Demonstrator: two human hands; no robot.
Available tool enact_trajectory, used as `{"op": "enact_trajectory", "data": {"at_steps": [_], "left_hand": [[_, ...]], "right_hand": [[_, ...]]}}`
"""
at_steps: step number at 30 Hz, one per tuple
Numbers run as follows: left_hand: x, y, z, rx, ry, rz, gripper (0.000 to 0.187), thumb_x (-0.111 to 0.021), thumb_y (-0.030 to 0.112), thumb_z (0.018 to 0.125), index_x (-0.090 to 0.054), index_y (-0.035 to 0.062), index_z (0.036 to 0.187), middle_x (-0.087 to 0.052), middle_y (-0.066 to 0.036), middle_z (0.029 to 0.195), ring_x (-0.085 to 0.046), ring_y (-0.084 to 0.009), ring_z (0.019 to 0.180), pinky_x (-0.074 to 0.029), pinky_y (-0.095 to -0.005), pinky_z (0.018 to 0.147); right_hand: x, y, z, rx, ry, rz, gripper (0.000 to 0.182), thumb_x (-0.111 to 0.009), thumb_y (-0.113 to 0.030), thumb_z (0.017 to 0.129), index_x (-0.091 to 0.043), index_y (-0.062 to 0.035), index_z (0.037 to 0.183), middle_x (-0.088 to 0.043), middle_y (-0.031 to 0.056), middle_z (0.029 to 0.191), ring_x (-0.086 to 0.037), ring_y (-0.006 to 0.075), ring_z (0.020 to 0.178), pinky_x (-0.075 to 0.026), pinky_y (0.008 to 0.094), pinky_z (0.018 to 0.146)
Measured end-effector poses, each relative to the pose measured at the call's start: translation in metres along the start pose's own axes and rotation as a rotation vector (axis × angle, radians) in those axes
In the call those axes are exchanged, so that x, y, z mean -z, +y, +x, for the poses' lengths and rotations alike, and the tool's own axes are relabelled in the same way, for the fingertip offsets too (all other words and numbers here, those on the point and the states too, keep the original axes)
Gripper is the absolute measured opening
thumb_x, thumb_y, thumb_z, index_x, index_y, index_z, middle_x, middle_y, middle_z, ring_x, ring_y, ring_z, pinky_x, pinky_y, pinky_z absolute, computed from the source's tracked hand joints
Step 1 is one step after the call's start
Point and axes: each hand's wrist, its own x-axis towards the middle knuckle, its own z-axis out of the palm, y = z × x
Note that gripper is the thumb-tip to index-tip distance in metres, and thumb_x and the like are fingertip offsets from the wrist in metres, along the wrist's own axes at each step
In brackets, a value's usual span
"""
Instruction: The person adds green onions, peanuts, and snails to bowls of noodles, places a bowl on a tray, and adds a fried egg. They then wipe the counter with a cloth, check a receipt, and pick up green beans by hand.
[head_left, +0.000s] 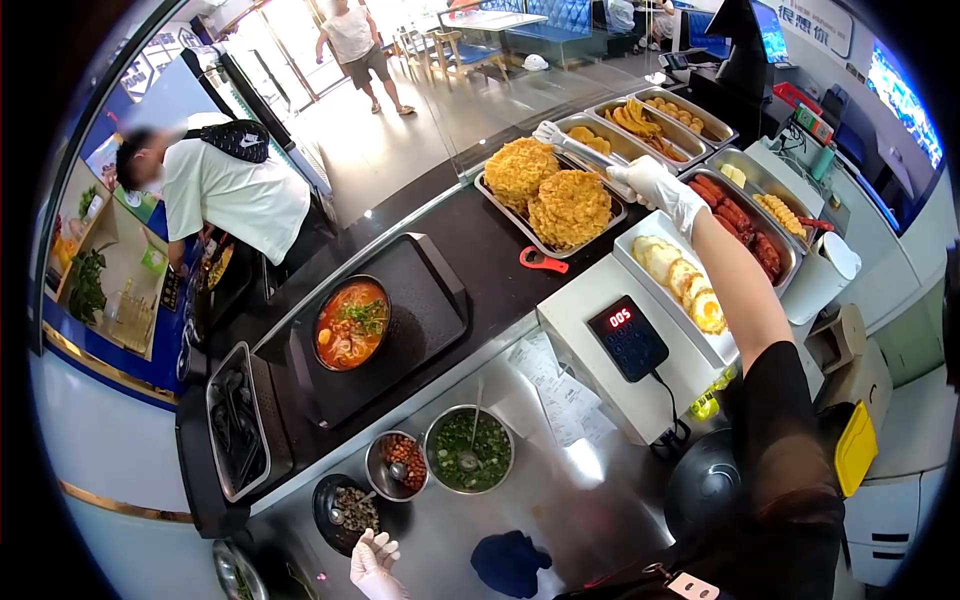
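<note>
My right hand (pixel 655 192), in a white glove, reaches over the counter and is closed around a pair of tongs (pixel 572 150). The tongs' pale tips point left, just above a metal tray of large golden fried cutlets (pixel 570 208). Below my right forearm lies a white tray with a row of fried eggs (pixel 680 278). My left hand (pixel 376 562), also gloved, is at the bottom edge with loosely curled fingers and nothing visible in it. Nearest to it is a dark bowl of chopped grey-brown topping (pixel 355 508) with a spoon.
A bowl of red soup (pixel 352 322) stands on a black tray (pixel 430 290). Chopped scallions (pixel 470 450) and peanuts (pixel 402 466) sit in metal bowls. Sausages (pixel 735 225) fill a tray at right. A digital timer (pixel 628 338) shows 005. A person in white (pixel 240 190) bends beyond the glass.
</note>
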Motion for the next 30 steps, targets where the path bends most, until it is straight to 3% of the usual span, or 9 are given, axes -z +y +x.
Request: {"op": "enact_trajectory", "data": {"at_steps": [1,3,6,8,12,20,22,23,30], "left_hand": [[0.003,-0.008,0.006,0.002,-0.001,-0.004,0.031,-0.051,0.019,0.095,-0.059,-0.0014,0.116,-0.065,-0.014,0.102,-0.061,-0.0217,0.087,-0.049,-0.0316,0.076],[0.009,-0.028,0.019,-0.086,0.016,-0.027,0.034,-0.046,0.029,0.099,-0.060,0.0008,0.112,-0.066,-0.009,0.089,-0.061,-0.0133,0.069,-0.048,-0.0227,0.060],[0.006,-0.036,0.023,-0.059,-0.002,-0.040,0.034,-0.046,0.028,0.099,-0.060,0.0006,0.112,-0.066,-0.009,0.090,-0.062,-0.0135,0.069,-0.048,-0.0227,0.060],[0.006,-0.043,0.028,-0.050,-0.023,-0.068,0.033,-0.046,0.028,0.099,-0.060,0.0007,0.112,-0.066,-0.009,0.090,-0.062,-0.0138,0.069,-0.049,-0.0228,0.060],[0.002,-0.046,0.031,-0.020,-0.030,-0.080,0.032,-0.047,0.027,0.099,-0.060,0.0006,0.112,-0.066,-0.009,0.090,-0.063,-0.0144,0.070,-0.049,-0.0232,0.060],[0.000,-0.051,0.034,-0.026,-0.048,-0.084,0.033,-0.047,0.028,0.099,-0.061,0.0010,0.111,-0.067,-0.010,0.089,-0.063,-0.0152,0.070,-0.050,-0.0240,0.060],[0.001,-0.053,0.036,-0.010,-0.056,-0.087,0.033,-0.047,0.028,0.099,-0.062,0.0011,0.110,-0.067,-0.010,0.089,-0.063,-0.0153,0.069,-0.050,-0.0244,0.061],[0.001,-0.053,0.037,-0.008,-0.052,-0.087,0.033,-0.047,0.028,0.099,-0.062,0.0011,0.110,-0.067,-0.010,0.089,-0.063,-0.0153,0.069,-0.050,-0.0244,0.061],[0.003,-0.059,0.038,0.041,-0.049,-0.102,0.033,-0.044,0.026,0.100,-0.061,0.0000,0.110,-0.067,-0.011,0.089,-0.063,-0.0146,0.070,-0.050,-0.0244,0.063]], "right_hand": [[-0.002,-0.004,-0.002,-0.009,-0.008,-0.010,0.047,-0.062,-0.045,0.085,-0.060,-0.0009,0.072,-0.054,0.0057,0.057,-0.043,0.0143,0.039,-0.032,0.0286,0.035],[-0.003,-0.009,-0.003,0.007,-0.004,-0.035,0.046,-0.062,-0.045,0.085,-0.060,-0.0010,0.073,-0.054,0.0056,0.057,-0.043,0.0140,0.039,-0.032,0.0284,0.035],[-0.002,-0.013,0.000,-0.017,-0.056,-0.014,0.044,-0.062,-0.044,0.086,-0.060,-0.0014,0.076,-0.053,0.0051,0.057,-0.044,0.0133,0.040,-0.034,0.0278,0.036],[-0.003,-0.011,0.001,-0.009,-0.022,-0.080,0.044,-0.058,-0.040,0.091,-0.053,-0.0084,0.061,-0.044,-0.0009,0.049,-0.034,0.0087,0.038,-0.024,0.0254,0.035],[-0.006,-0.023,-0.011,0.021,-0.059,-0.020,0.041,-0.058,-0.038,0.092,-0.053,-0.0088,0.064,-0.043,-0.0017,0.049,-0.033,0.0075,0.038,-0.023,0.0246,0.035],[-0.041,-0.013,0.012,0.068,-0.003,-0.042,0.037,-0.065,-0.038,0.086,-0.065,-0.0019,0.076,-0.055,0.0043,0.053,-0.043,0.0111,0.037,-0.034,0.0254,0.035],[-0.047,-0.010,0.017,0.178,0.029,-0.136,0.050,-0.064,-0.044,0.083,-0.068,0.0058,0.081,-0.067,0.0138,0.068,-0.062,0.0229,0.055,-0.049,0.0348,0.055],[-0.049,-0.009,0.020,0.186,0.062,-0.170,0.047,-0.065,-0.042,0.082,-0.069,0.0041,0.082,-0.067,0.0144,0.067,-0.063,0.0246,0.058,-0.050,0.0346,0.062],[-0.055,-0.028,-0.008,0.399,0.188,-0.185,0.042,-0.065,-0.039,0.084,-0.069,0.0002,0.098,-0.067,0.0183,0.077,-0.065,0.0291,0.071,-0.049,0.0364,0.069]]}}
